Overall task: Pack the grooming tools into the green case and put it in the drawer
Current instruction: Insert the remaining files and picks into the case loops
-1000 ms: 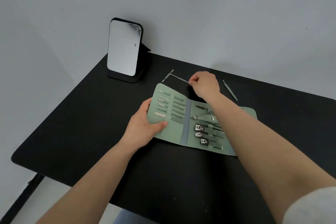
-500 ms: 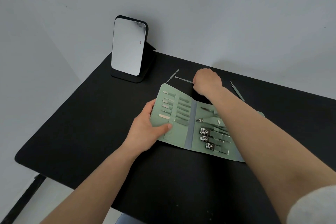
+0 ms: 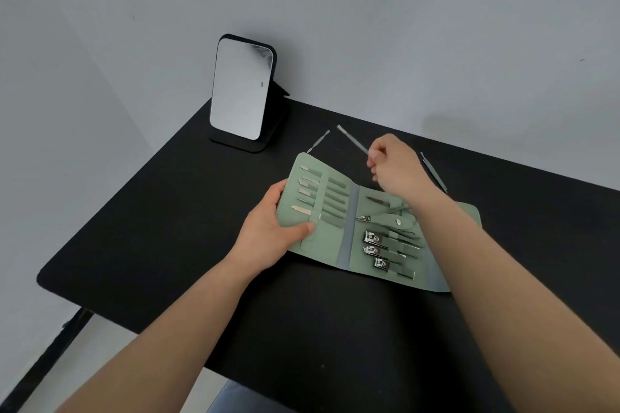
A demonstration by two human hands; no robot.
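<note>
The right hand (image 3: pixel 396 164) pinches one end of a thin silver metal rod tool (image 3: pixel 352 141) in curled fingers, the rod slanting up above the black surface (image 3: pixel 167 245). The left hand (image 3: pixel 271 231) grips the left flap of the open green fabric case (image 3: pixel 330 238), thumb pressed on its inside. The case lies flat, holding silver nail clippers (image 3: pixel 380 250). A black-framed standing mirror (image 3: pixel 241 92) stands behind.

Matt black table (image 3: pixel 167 228), smooth matt green case (image 3: pixel 327 241), shiny metal clippers (image 3: pixel 379 250), glossy mirror (image 3: pixel 240 94)
</note>
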